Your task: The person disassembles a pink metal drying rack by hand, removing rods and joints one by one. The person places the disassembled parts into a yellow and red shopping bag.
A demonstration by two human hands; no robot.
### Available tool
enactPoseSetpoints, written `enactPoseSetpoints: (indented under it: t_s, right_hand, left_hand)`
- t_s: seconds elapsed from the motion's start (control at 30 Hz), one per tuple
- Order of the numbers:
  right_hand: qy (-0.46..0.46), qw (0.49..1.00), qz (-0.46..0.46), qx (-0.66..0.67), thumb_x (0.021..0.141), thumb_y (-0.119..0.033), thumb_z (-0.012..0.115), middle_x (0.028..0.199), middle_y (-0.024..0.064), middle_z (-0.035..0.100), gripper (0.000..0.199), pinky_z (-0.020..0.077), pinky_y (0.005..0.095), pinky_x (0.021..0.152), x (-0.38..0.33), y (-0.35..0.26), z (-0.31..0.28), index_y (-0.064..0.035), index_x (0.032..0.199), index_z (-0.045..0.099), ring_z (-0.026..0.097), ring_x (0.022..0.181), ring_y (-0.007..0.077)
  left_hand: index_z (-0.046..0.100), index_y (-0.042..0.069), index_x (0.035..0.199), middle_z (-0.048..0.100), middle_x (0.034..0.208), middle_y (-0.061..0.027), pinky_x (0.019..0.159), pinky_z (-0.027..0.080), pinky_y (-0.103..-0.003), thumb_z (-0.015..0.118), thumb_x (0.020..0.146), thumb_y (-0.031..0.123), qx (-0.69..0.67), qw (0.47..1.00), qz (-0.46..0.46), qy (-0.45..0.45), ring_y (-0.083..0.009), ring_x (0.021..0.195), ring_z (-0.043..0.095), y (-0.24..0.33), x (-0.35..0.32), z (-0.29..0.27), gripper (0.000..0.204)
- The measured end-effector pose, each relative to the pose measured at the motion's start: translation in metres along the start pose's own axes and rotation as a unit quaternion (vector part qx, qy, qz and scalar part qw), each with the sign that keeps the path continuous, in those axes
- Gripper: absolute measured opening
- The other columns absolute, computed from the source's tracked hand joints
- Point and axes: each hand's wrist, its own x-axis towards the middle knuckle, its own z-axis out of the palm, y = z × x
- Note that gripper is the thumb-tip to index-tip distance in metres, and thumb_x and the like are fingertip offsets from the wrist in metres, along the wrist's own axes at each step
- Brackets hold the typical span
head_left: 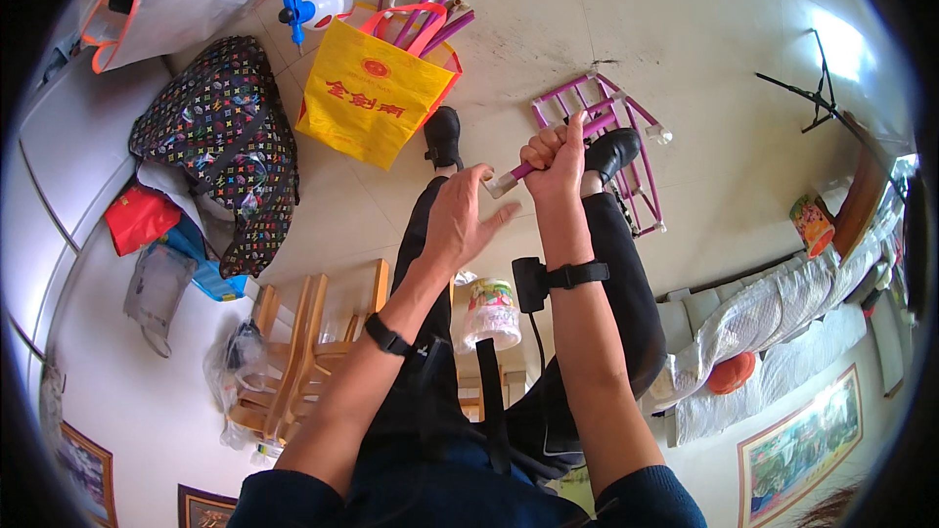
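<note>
R hand (555, 158) is fisted tight round a purple tube (523, 171) w/ a white connector cap (499, 184) at its near end, thumb up; tube is held in the air above the knees, slanting up-right toward the floor rack. L hand (458, 220) is mostly open, fingers spread & loosely curved, fingertips at the white cap, palm just beside it; not gripping anything that I can tell. Both wrists carry black bands; a black box sits by the R wrist strap. Below on the tiled floor, a partly built purple tube frame (626, 152) w/ white joints lies just beyond the R black shoe (613, 150). L shoe (443, 135) near a yellow shopping bag (372, 98) w/ more purple & pink tubes poking out. A patterned dark bag (223, 142) lies left of it, wooden chair (298, 352) at lower left, printed paper roll (491, 313) between the forearms.
</note>
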Motion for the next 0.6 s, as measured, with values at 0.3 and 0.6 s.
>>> enactPoseSetpoints:
  t_s: [0.3, 0.6]
  right_hand:
    - [-0.044, 0.998, 0.032, -0.025, 0.092, -0.052, 0.054, 0.052, -0.0066, 0.018, 0.055, 0.0152, 0.0257, 0.04, 0.016, 0.009, 0.013, -0.0187, 0.058, 0.028, 0.015, 0.042, 0.008]
    - [-0.238, 0.959, -0.055, 0.143, 0.097, -0.048, 0.046, 0.051, -0.0045, 0.02, 0.053, 0.0199, 0.0278, 0.04, 0.052, -0.1, 0.04, -0.0175, 0.059, 0.024, 0.017, 0.043, 0.0093]
  left_hand:
    - [0.056, 0.0, 0.076, 0.046, 0.048, -0.0121, 0.044, 0.037, -0.03, 0.057, 0.091, 0.031, -0.188, 0.962, -0.196, -0.031, -0.0176, 0.042, 0.046, -0.023, 0.026, 0.012, 0.034]
    - [0.051, 0.008, 0.076, 0.051, 0.059, -0.0031, 0.041, 0.032, -0.023, 0.052, 0.09, 0.047, -0.871, 0.23, -0.382, -0.204, -0.0098, 0.039, 0.037, -0.052, -0.065, -0.002, 0.042]
